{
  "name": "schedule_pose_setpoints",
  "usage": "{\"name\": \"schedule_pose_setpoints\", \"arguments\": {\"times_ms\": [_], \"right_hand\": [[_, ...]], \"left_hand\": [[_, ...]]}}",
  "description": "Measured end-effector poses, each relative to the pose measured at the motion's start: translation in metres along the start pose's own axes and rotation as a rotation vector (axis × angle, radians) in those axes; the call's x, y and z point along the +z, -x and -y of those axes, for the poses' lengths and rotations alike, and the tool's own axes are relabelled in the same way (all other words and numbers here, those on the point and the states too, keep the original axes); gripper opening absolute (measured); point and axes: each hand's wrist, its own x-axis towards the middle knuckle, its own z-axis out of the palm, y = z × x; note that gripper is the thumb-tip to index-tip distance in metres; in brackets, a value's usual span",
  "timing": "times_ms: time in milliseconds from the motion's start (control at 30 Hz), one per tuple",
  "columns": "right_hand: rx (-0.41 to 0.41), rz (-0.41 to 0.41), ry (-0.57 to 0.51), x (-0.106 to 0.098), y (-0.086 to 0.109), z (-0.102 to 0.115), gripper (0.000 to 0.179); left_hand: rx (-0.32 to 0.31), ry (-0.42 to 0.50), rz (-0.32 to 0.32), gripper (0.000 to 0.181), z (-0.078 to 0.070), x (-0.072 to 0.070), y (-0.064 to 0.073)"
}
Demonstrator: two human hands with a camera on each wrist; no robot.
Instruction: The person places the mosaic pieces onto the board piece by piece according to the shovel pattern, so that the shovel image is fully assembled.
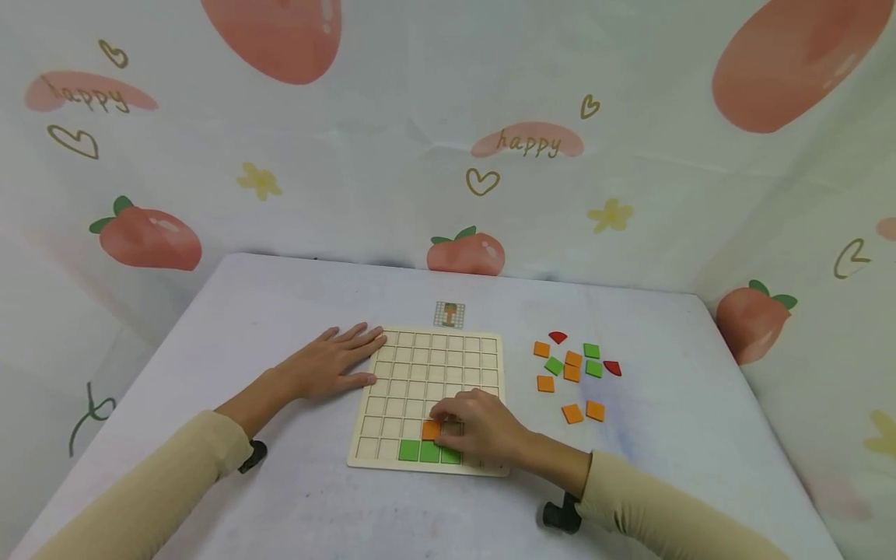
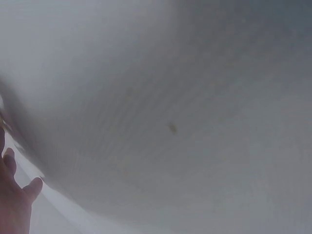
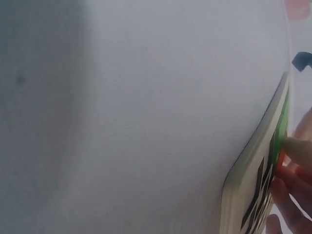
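Note:
A pale wooden grid board (image 1: 392,372) lies on the table, with green square tiles (image 1: 409,450) in its nearest row. My right hand (image 1: 483,426) is over the board's lower right part, thumb and fingertips curled at an orange square tile (image 1: 430,430) just above the green ones. In the right wrist view, the right hand (image 3: 297,170) meets the board's edge (image 3: 243,170) with orange showing at the fingertips. My left hand (image 1: 336,362) lies flat with spread fingers, the fingertips touching the board's upper left edge. Only part of the left hand (image 2: 14,200) shows in the left wrist view.
Right of the board lie loose orange tiles (image 1: 545,383), green tiles (image 1: 591,351) and two red quarter-round pieces (image 1: 612,368). A small gridded picture card (image 1: 449,314) lies beyond the board. A printed cloth (image 1: 378,194) hangs behind the white table (image 1: 280,482).

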Motion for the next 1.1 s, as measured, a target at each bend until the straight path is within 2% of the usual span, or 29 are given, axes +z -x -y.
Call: {"name": "schedule_pose_setpoints", "arguments": {"times_ms": [367, 567, 767, 1100], "right_hand": [[0.054, 0.024, -0.014, 0.000, 0.000, 0.002, 0.031], [0.054, 0.022, -0.042, -0.009, 0.008, -0.003, 0.032], [0.093, -0.042, -0.046, -0.034, 0.031, -0.022, 0.036], [0.184, -0.219, -0.070, -0.074, 0.083, -0.068, 0.038]], "left_hand": [[0.007, 0.006, -0.011, 0.074, 0.001, -0.001, 0.001], [0.005, 0.023, -0.008, 0.074, -0.001, -0.001, 0.001], [0.011, 0.013, -0.009, 0.074, -0.001, -0.002, 0.001], [0.004, 0.012, 0.002, 0.074, -0.003, -0.003, 0.001]]}}
